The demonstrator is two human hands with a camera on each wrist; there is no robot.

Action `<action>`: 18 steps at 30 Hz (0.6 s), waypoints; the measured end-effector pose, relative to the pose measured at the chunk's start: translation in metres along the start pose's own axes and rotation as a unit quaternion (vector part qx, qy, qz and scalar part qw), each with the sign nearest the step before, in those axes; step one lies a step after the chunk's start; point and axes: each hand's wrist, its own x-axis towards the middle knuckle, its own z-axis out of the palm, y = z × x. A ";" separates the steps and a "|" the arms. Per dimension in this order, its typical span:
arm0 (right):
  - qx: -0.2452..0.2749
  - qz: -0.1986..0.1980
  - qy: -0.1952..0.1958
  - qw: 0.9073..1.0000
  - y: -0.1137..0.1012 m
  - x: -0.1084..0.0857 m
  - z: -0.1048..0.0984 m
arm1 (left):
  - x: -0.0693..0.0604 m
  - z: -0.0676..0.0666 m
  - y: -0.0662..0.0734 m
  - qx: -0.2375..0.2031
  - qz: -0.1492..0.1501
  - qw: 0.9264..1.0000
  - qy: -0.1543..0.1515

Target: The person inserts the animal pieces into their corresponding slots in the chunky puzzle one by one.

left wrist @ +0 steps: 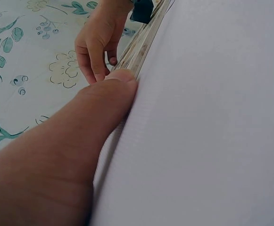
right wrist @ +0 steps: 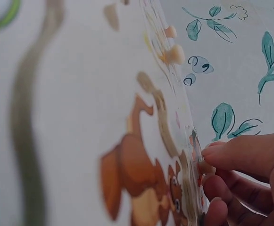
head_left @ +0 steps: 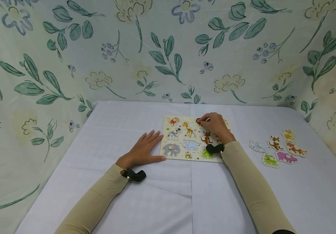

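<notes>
A wooden animal puzzle board [head_left: 182,158] lies on the white-covered table. At its left edge rests my left hand [head_left: 144,148], fingers spread and straight; the thumb [left wrist: 120,87] touches the board's rim. Over the board's upper right my right hand [head_left: 216,125] pinches the small wooden knob [right wrist: 206,167] of a brown animal puzzle piece [head_left: 198,122] between thumb and fingers. Most of that piece is hidden by the hand. Zebra [head_left: 173,134], giraffe [head_left: 189,129] and elephant [head_left: 171,149] pictures show on the board. My right forearm covers the board's right part.
Several loose animal pieces lie right of the board, among them a purple hippo [head_left: 286,157], a green frog [head_left: 270,160] and a brown kangaroo [head_left: 275,143]. A flower-patterned cloth [head_left: 168,87] hangs behind the table [head_left: 162,201].
</notes>
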 end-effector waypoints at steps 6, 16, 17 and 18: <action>-0.003 0.000 -0.002 1.000 0.001 0.001 0.000 | 0.000 -0.001 0.000 -0.002 -0.003 1.000 -0.002; 0.004 0.001 -0.005 1.000 0.002 0.001 0.000 | 0.000 0.002 -0.001 0.005 0.000 1.000 0.004; 0.004 0.001 -0.005 1.000 0.002 0.001 0.000 | 0.000 0.002 -0.001 0.004 0.000 1.000 0.004; 0.004 0.001 -0.005 1.000 0.002 0.001 0.000 | 0.000 0.001 -0.001 0.003 0.000 1.000 0.003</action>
